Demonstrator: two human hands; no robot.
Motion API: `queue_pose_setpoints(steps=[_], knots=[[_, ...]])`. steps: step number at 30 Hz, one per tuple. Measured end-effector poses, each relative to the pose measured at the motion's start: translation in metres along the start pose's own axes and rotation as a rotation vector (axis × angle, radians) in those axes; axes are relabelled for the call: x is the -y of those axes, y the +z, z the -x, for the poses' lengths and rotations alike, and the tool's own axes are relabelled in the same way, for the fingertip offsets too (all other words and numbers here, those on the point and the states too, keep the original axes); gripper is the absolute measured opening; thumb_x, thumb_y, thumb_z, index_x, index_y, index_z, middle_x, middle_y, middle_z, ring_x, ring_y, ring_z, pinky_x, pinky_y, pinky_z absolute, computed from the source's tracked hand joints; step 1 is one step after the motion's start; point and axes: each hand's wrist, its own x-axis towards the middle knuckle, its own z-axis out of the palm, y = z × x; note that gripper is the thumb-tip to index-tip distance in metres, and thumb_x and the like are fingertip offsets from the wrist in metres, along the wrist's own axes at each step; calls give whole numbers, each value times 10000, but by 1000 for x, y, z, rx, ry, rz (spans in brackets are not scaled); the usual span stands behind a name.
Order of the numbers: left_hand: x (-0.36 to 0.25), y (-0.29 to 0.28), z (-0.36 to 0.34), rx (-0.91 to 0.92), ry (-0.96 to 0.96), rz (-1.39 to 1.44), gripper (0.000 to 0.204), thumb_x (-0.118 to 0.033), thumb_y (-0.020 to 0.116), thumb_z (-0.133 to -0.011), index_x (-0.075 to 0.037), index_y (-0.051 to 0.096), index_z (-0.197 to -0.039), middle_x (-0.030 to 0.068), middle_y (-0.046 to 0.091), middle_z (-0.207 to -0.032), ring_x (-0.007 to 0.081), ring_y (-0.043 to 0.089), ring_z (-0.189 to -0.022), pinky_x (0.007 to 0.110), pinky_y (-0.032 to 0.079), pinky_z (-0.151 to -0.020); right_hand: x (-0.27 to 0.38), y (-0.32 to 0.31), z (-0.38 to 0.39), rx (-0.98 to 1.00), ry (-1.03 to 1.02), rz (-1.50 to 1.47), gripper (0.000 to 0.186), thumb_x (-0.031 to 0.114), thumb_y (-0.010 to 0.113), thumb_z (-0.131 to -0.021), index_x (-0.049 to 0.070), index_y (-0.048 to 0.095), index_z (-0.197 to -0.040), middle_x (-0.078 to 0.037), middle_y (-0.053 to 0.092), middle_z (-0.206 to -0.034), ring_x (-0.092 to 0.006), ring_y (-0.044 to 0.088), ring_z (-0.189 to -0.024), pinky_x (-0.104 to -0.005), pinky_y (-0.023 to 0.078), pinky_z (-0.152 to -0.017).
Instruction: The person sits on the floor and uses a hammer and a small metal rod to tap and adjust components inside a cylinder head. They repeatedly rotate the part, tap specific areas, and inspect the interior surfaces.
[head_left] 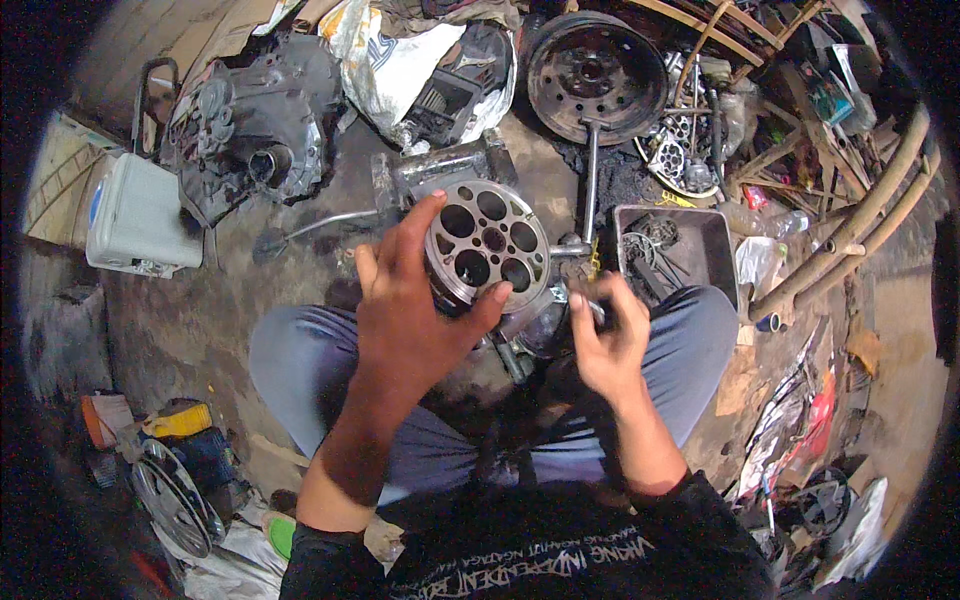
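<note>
My left hand point(400, 300) is wrapped round the rim of a round metal part point(492, 238). It has several large holes set about a small toothed center, and its holed face is turned up toward me. To the right of it my right hand point(612, 345) is curled, with thumb and fingers nearly together around something small and dark that I cannot make out. Below the metal part, between my knees, sits a rounded dark metal piece point(543, 330), partly hidden. A long-handled wrench point(590, 185) stretches away just beyond my right hand.
A metal tray point(727, 255) of small parts lies by my right knee. Farther off are a wheel rim point(560, 95), a bowl of metal parts point(685, 180), a white sack point(375, 60) and a large grimy casing point(265, 120). A grey plastic case point(150, 210) stands at the left.
</note>
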Motion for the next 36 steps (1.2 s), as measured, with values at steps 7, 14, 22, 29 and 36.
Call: queue_pose_setpoints(steps=[7, 14, 22, 29, 36], knots=[[0, 2, -1, -11, -12, 0, 947, -433, 863, -750, -127, 383, -1508, 165, 569, -1364, 400, 551, -1144, 504, 424, -1015, 6, -1, -3, -30, 90, 39, 72, -58, 675, -806, -38, 635, -862, -183, 612, -780, -343, 609, -709, -383, 485, -661], [1, 2, -1, -27, 24, -4, 945, -457, 858, -751, -130, 388, -1503, 152, 581, -1326, 403, 545, -1127, 509, 444, -985, -2, 1, -3, 26, 26, 70, 59, -53, 664, -841, -43, 612, -867, -177, 564, -780, -342, 572, -719, -401, 460, -669], [1, 2, 0, -30, -2, 0, 938, -506, 852, -750, -109, 424, -1484, 154, 585, -1319, 397, 562, -1117, 509, 437, -989, 10, -4, 2, -7, 34, 40, 91, -53, 632, -859, -37, 641, -948, -192, 576, -826, -372, 558, -753, -438, 444, -684], [-1, 5, -4, -53, 28, -15, 936, -529, 847, -747, -109, 437, -1476, 158, 584, -1290, 386, 561, -1109, 515, 437, -988, 51, 8, 19, 48, -184, 26, 135, -70, 646, -812, -41, 655, -943, -176, 581, -811, -363, 563, -745, -436, 451, -675], [-18, 4, -5, -20, -69, -83, 924, -582, 819, -752, -167, 444, -1488, 162, 569, -1236, 430, 507, -1119, 562, 520, -878, 45, 16, 20, -76, -109, 38, 118, -85, 607, -846, -45, 647, -950, -188, 609, -835, -365, 588, -759, -436, 468, -695]])
